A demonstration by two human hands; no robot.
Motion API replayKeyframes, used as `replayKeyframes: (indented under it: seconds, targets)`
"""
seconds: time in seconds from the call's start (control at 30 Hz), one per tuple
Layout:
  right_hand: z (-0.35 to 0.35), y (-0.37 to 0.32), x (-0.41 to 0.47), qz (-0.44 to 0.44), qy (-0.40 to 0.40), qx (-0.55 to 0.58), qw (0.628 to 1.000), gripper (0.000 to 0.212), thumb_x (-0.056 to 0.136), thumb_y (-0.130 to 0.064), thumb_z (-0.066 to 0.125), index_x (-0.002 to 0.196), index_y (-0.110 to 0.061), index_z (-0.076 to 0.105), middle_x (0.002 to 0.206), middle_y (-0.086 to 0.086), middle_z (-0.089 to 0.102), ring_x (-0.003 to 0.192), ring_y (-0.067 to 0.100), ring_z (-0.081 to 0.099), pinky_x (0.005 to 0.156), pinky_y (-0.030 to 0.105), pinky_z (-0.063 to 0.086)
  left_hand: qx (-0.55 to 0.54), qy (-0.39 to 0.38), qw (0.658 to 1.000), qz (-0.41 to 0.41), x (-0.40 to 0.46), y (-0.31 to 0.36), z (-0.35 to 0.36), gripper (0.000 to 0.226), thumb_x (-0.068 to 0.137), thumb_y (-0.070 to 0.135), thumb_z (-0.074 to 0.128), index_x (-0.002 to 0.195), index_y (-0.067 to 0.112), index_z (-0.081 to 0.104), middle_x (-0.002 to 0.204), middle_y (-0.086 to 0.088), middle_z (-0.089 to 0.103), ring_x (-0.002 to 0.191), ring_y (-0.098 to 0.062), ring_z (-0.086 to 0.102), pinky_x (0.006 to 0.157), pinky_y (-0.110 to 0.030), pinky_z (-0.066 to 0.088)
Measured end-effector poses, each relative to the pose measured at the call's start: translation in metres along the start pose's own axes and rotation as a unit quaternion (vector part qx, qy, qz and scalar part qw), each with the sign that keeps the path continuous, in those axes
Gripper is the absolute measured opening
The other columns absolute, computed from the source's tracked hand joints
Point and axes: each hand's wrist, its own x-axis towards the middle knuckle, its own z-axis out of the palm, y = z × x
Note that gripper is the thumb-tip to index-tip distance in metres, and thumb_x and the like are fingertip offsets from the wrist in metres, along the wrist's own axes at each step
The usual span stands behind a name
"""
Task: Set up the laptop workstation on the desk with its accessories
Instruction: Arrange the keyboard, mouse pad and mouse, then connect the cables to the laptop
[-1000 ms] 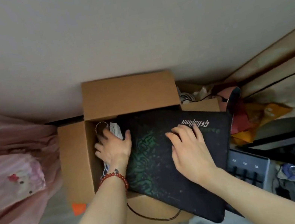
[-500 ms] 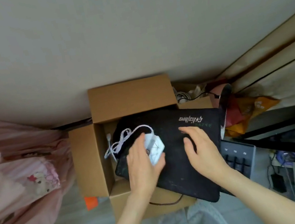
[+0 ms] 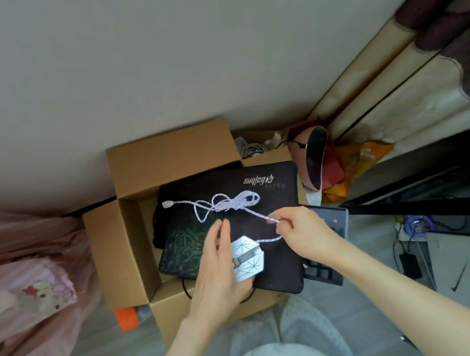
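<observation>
Left hand point(image 3: 217, 270) wrapped around the white wired mouse point(image 3: 247, 258), held over the mouse pad point(image 3: 235, 224) lying on the open cardboard box point(image 3: 120, 245). Right hand point(image 3: 303, 233) pinches the braided cable point(image 3: 229, 204), whose bundled rest lies on the pad. Risk: lifting the mouse drags the knotted loop, snagging a box flap or pulling the pad along.
</observation>
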Motion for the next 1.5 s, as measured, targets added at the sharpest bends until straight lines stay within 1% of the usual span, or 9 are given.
replayKeyframes:
  seconds: [0.13,0.27,0.43,0.53,0.67,0.97,1.17,1.33,1.5]
  targets:
    - [-0.003,0.025,-0.013,-0.095,0.01,-0.173,0.98,0.031,0.088,0.001,0.039,0.103,-0.017,0.059,0.105,0.002,0.052,0.099,0.022,0.049,0.074,0.035,0.039,0.066,-0.037,0.997,0.013,0.03,0.008,0.008,0.109,0.07,0.018,0.07,0.142,0.036,-0.01,0.155,-0.008,-0.008,0.124,-0.028,0.023,0.095,-0.036,0.036]
    - [-0.008,0.041,-0.017,-0.131,0.053,-0.129,0.981,0.029,0.09,0.0,0.042,0.106,-0.014,0.063,0.105,0.0,0.054,0.097,0.023,0.053,0.078,0.038,0.045,0.072,-0.08,0.994,0.025,0.056,0.017,0.017,0.098,0.065,0.015,0.068,0.146,0.022,0.012,0.139,0.0,0.039,0.115,-0.025,0.031,0.095,-0.036,0.039]
    - [-0.016,0.065,-0.022,0.04,0.22,0.028,0.974,0.041,0.09,-0.011,0.052,0.13,-0.01,0.046,0.126,0.002,0.047,0.124,0.019,0.041,0.103,0.024,0.029,0.092,-0.074,0.993,0.006,0.067,0.012,0.033,0.089,0.063,0.027,0.066,0.142,0.016,0.025,0.12,-0.001,0.047,0.114,-0.024,0.033,0.101,-0.042,0.033]
    - [-0.013,0.089,-0.018,0.239,0.174,0.127,0.947,0.067,0.09,-0.026,0.056,0.143,-0.004,0.022,0.146,0.014,0.035,0.136,0.028,0.03,0.11,0.036,0.026,0.072,-0.085,0.994,-0.003,0.066,0.011,0.038,0.092,0.063,0.029,0.065,0.143,0.017,0.021,0.118,-0.005,0.045,0.114,-0.026,0.039,0.108,-0.046,0.024]
    - [0.003,0.105,-0.013,0.255,0.117,0.194,0.94,0.04,0.088,-0.024,0.059,0.122,-0.007,0.048,0.118,0.013,0.06,0.114,0.029,0.055,0.094,0.037,0.043,0.017,-0.094,0.993,-0.064,0.058,0.038,0.043,0.096,0.066,0.032,0.064,0.146,0.023,0.011,0.126,-0.003,0.039,0.112,-0.024,0.041,0.097,-0.036,0.036]
    - [0.004,0.105,-0.022,0.218,0.09,0.242,0.941,0.039,0.087,-0.02,0.06,0.121,-0.014,0.04,0.109,-0.001,0.056,0.109,0.019,0.056,0.096,0.038,0.046,0.061,0.006,0.964,-0.258,0.072,0.084,0.076,0.091,0.075,0.063,0.056,0.144,0.031,0.007,0.149,-0.012,0.016,0.126,-0.035,0.031,0.105,-0.05,0.026]
    - [0.002,0.099,-0.019,0.219,0.098,0.263,0.934,0.039,0.089,-0.032,0.055,0.117,-0.011,0.039,0.107,-0.002,0.052,0.101,0.016,0.053,0.08,0.028,0.041,0.077,0.048,0.968,-0.235,0.079,0.079,0.071,0.08,0.078,0.047,0.06,0.142,0.016,0.023,0.127,-0.015,0.044,0.103,-0.038,0.05,0.097,-0.047,0.038]
    - [0.002,0.095,-0.019,0.212,0.088,0.264,0.937,0.038,0.086,-0.033,0.061,0.107,-0.015,0.035,0.107,0.0,0.053,0.097,0.015,0.054,0.066,0.024,0.041,0.077,0.034,0.978,-0.193,0.082,0.085,0.056,0.085,0.079,0.028,0.059,0.147,0.024,0.007,0.141,-0.012,0.032,0.101,-0.036,0.051,0.083,-0.046,0.047]
    - [0.005,0.092,-0.024,0.203,0.098,0.259,0.939,0.041,0.082,-0.032,0.066,0.105,-0.016,0.036,0.104,0.001,0.054,0.093,0.016,0.056,0.061,0.021,0.042,0.097,-0.01,0.982,-0.162,0.077,0.084,0.048,0.085,0.082,0.028,0.061,0.146,0.032,0.005,0.152,-0.011,0.016,0.111,-0.037,0.046,0.09,-0.046,0.045]
